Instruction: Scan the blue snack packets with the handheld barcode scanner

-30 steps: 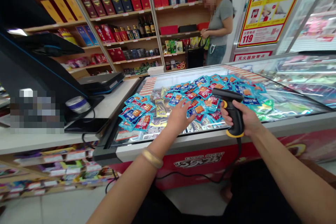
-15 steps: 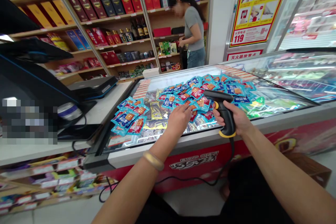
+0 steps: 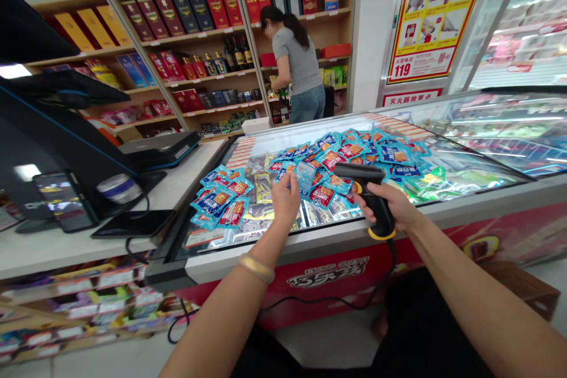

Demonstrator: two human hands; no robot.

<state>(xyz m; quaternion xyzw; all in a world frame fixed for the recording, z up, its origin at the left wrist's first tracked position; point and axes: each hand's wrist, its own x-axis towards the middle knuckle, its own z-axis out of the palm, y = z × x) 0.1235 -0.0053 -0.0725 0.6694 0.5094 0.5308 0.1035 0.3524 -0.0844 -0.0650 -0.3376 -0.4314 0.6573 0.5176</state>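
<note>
My right hand (image 3: 385,204) is wrapped round the grip of a black and yellow barcode scanner (image 3: 378,209), whose head points left over the packets. My left hand (image 3: 286,195) pinches a light-blue snack packet (image 3: 305,177), its pale back side facing me. Behind and to the right spreads a large pile of blue and red snack packets (image 3: 352,147) on the glass top of the freezer (image 3: 270,242). A smaller group of the same packets (image 3: 217,201) lies to the left of my left hand.
On the left, a counter (image 3: 195,168) holds a dark checkout machine (image 3: 80,147), a phone (image 3: 66,201) and a round tin (image 3: 119,189). The scanner's cable (image 3: 323,301) hangs along the freezer front. Another person (image 3: 296,65) stands at the shelves behind.
My left hand has lifted a packet from the pile and moved slightly left with it. The scanner has shifted a little left and down. The other person has moved left and turned away.
</note>
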